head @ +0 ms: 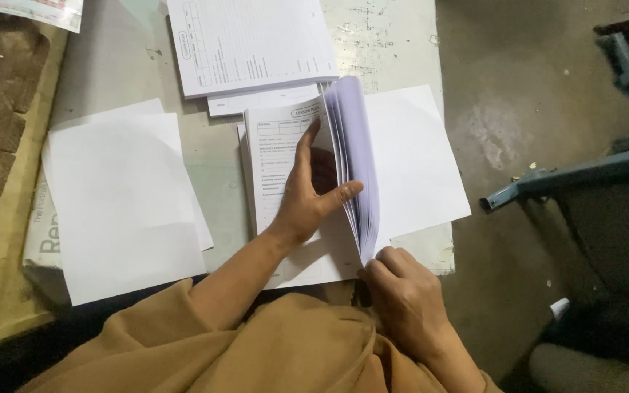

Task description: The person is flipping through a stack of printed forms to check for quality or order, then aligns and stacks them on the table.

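Counter [394, 29]: pale, scuffed, paint flecked.
Left: blank white sheets [121, 204].
Top: printed form stack [249, 44].
Centre: form pad [278, 145], blank sheet [416, 160] to its right.

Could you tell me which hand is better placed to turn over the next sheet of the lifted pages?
Probably the right hand: its fingertips sit at the bottom corner of the fanned pages. The left hand lies flat on the printed form, thumb bracing the lifted pages.
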